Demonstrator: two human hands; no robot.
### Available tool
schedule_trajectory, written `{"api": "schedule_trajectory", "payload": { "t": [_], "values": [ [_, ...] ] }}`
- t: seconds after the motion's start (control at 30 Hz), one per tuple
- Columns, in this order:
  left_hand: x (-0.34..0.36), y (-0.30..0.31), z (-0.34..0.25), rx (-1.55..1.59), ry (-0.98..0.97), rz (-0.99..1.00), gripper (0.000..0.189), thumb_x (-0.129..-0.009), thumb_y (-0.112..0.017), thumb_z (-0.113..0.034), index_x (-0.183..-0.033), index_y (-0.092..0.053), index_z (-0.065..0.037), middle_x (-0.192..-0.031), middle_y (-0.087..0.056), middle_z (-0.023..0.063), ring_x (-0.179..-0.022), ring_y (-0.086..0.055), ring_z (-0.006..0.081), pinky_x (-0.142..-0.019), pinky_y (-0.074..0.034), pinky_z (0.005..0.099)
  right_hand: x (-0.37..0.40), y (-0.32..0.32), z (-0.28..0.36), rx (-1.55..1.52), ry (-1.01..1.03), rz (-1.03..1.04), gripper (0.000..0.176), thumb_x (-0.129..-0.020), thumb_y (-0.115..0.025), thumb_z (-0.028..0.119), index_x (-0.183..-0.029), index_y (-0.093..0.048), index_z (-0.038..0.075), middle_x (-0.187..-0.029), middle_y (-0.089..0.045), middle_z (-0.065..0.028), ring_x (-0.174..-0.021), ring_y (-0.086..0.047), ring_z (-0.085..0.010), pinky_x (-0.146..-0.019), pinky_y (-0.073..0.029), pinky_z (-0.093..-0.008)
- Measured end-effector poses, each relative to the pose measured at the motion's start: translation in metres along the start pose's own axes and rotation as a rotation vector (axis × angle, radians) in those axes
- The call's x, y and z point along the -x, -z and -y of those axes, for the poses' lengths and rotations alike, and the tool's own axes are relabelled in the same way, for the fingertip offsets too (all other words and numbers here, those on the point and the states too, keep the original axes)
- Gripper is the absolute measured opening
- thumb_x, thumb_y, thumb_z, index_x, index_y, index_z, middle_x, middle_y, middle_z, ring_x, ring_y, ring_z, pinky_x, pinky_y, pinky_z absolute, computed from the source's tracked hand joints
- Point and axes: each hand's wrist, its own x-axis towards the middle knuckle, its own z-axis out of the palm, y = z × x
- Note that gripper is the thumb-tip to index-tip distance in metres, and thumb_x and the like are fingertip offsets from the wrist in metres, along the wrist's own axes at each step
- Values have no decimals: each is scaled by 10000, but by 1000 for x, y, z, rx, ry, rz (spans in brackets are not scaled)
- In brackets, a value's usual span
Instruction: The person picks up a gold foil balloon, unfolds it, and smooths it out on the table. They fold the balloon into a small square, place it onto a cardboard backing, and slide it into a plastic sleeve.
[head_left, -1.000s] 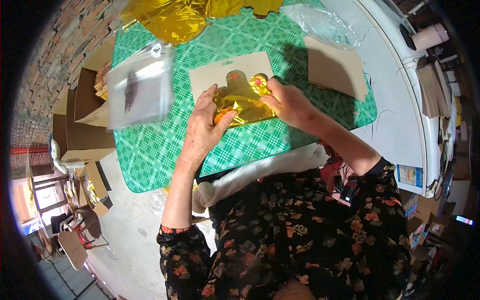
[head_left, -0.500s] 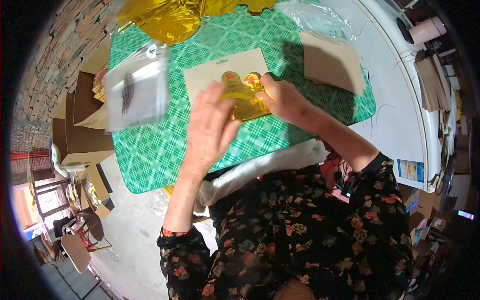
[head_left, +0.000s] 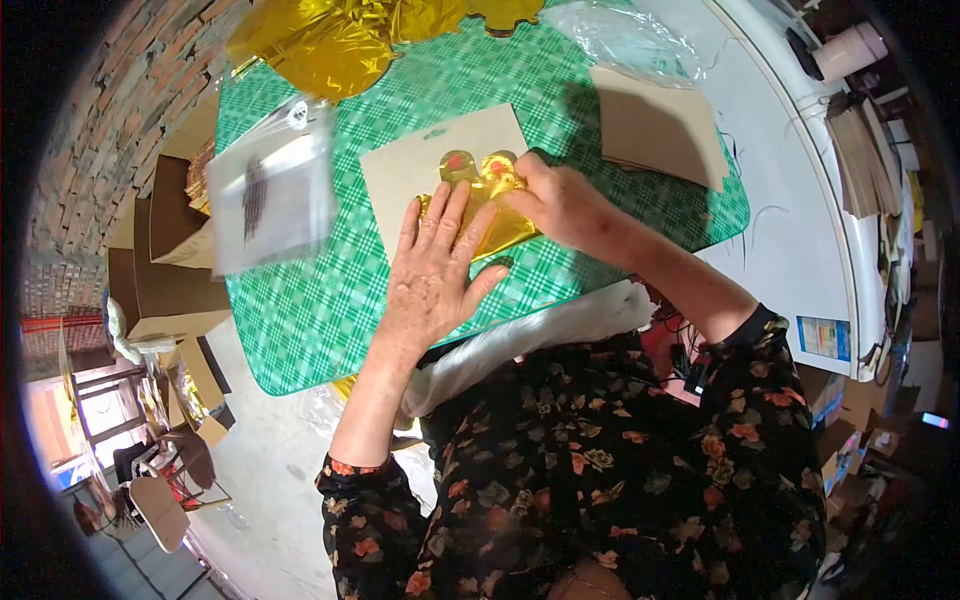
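A shiny gold foil piece (head_left: 505,232) with rounded lobes and red spots at its top lies over a beige card (head_left: 395,165) with a hanging slot. My left hand (head_left: 430,285) rests palm down on the lower left of the foil and card, its fingers spread. At the foil's upper right, my right hand (head_left: 570,205) is curled with thumb and fingers pinching the foil's edge. Part of the foil and card is hidden under both hands.
The green checked table (head_left: 300,340) bears clear plastic sleeves (head_left: 290,200) at left and a stack of beige cards (head_left: 660,125) at right. Crumpled gold foil (head_left: 320,50) and clear plastic wrap (head_left: 630,40) lie at the far edge. Cardboard boxes (head_left: 175,280) stand at left.
My left hand, blurred and raised before, has come down flat with its fingers spread on the foil. My right hand stays at the foil's upper right.
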Motion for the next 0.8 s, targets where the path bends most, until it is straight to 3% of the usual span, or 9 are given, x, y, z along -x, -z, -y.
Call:
{"api": "schedule_trajectory", "payload": {
  "t": [0.1,0.2,0.3,0.43,0.8],
  "values": [
    [0,1,-1,-3,1,6,709,-1002,-511,-571,-1547,-448,-122,-1642,-330,184,-1543,-262,351,-1272,-171,533,5,12,18,-81,-240,-22,329,-945,-677,226,-1096,-542,-34,-913,-698,-257,-883,-702,-449,-743,-552,-528],
    [0,1,0,-7,3,9,692,-1007,-520,-545,-1548,-447,-119,-1645,-325,186,-1545,-259,353,-1271,-173,534,23,13,30,243,115,-179,448,-909,-708,241,-1235,-571,-34,-1195,-669,-248,-1193,-628,-386,-958,-496,-523],
    [0,-3,2,-7,3,16,638,-1022,-518,-465,-1553,-442,-120,-1651,-316,183,-1550,-249,351,-1274,-165,530,47,12,50,434,374,7,678,-858,-745,329,-1391,-540,-36,-1466,-518,-226,-1433,-422,-338,-1140,-340,-562],
    [-1,1,-1,11,12,31,577,-1034,-497,-335,-1566,-424,-123,-1662,-301,174,-1557,-231,347,-1281,-145,521,62,-2,34,412,262,152,941,-777,-779,509,-1443,-490,-91,-1556,-420,-245,-1500,-317,-359,-1214,-203,-607],
    [-1,1,-1,0,27,38,563,-1035,-503,-314,-1563,-431,-134,-1659,-309,161,-1555,-224,358,-1285,-134,514,75,5,26,425,174,169,945,-796,-766,511,-1435,-469,-120,-1569,-385,-260,-1520,-281,-362,-1238,-170,-587]
  ]
}}
